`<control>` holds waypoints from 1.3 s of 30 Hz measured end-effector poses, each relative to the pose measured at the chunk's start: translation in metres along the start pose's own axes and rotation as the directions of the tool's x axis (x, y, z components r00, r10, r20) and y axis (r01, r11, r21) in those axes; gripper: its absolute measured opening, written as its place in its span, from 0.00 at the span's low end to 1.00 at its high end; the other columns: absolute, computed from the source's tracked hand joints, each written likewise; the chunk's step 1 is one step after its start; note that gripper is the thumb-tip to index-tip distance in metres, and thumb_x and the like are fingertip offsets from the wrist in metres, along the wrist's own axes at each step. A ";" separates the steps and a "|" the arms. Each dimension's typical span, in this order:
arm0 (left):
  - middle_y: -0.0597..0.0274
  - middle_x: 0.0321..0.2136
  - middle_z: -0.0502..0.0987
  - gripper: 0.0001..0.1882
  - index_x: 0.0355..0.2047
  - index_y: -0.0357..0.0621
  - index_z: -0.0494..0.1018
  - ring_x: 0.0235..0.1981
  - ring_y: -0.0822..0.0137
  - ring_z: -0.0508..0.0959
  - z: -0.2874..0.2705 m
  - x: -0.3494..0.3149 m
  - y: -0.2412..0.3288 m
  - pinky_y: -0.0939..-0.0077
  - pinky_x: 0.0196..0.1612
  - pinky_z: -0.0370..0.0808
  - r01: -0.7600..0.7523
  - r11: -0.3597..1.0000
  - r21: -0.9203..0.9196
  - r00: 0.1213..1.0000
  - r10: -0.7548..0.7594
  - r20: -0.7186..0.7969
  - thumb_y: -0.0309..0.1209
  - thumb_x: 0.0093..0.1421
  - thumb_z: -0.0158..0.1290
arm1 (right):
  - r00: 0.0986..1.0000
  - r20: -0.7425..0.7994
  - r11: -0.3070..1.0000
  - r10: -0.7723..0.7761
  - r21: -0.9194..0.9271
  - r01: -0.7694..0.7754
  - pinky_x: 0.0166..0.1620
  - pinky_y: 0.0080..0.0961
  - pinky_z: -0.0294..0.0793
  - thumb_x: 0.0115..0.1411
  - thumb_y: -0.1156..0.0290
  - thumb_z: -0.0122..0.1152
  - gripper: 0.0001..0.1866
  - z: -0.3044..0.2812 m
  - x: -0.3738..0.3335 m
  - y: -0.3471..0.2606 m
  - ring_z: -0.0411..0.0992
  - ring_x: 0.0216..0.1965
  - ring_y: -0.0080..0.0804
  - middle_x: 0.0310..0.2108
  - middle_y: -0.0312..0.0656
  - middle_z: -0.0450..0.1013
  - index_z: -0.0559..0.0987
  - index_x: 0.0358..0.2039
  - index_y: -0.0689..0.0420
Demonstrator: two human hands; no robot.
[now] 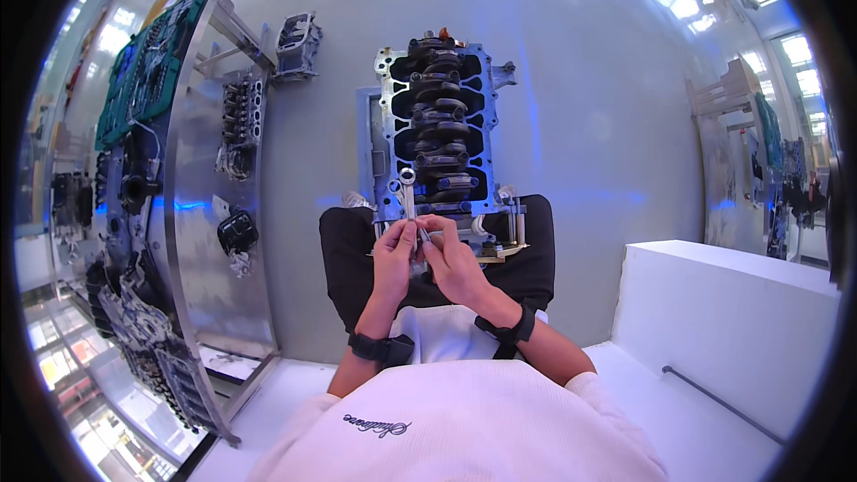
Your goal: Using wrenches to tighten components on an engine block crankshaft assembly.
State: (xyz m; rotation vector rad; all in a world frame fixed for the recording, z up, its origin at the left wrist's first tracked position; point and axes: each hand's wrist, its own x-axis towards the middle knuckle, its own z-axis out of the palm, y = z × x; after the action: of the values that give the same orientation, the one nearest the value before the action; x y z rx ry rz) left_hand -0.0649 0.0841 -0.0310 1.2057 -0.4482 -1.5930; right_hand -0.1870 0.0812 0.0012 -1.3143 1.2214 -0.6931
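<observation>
My left hand (393,254) is closed around the shafts of metal ring-ended wrenches (407,180). Two ring ends stick up past its fingertips, one larger and a smaller one beside it. My right hand (453,259) meets the left at the fingertips and pinches a slim metal piece (424,235), whose kind I cannot make out. Both hands are over the near end of an engine block (486,125). Its crankshaft (439,116) lies exposed along the middle, dark and uneven.
To the left runs a metal workbench (201,241) with engine parts and a green tool case (152,71). A cylinder head (241,116) lies at its inner side, and a dark part (237,230) nearer me. At the right stands a white box-like block (714,303). My legs straddle the engine stand.
</observation>
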 end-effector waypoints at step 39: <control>0.68 0.15 0.65 0.13 0.45 0.38 0.64 0.09 0.80 0.64 -0.017 -0.021 0.009 0.86 0.12 0.63 0.125 0.907 0.402 0.959 -0.214 0.185 0.30 0.64 0.38 | 0.942 -0.068 0.943 0.327 0.093 -0.321 0.14 0.16 0.58 0.62 0.69 0.46 0.09 -0.084 -0.035 0.020 0.59 0.11 0.15 0.15 0.35 0.67 0.71 0.38 0.61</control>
State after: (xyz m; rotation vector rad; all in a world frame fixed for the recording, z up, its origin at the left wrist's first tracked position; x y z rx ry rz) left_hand -0.0463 0.1038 -0.0211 1.3931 -0.8570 -1.8601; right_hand -0.2797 0.0892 0.0060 -0.9933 1.4218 -0.5558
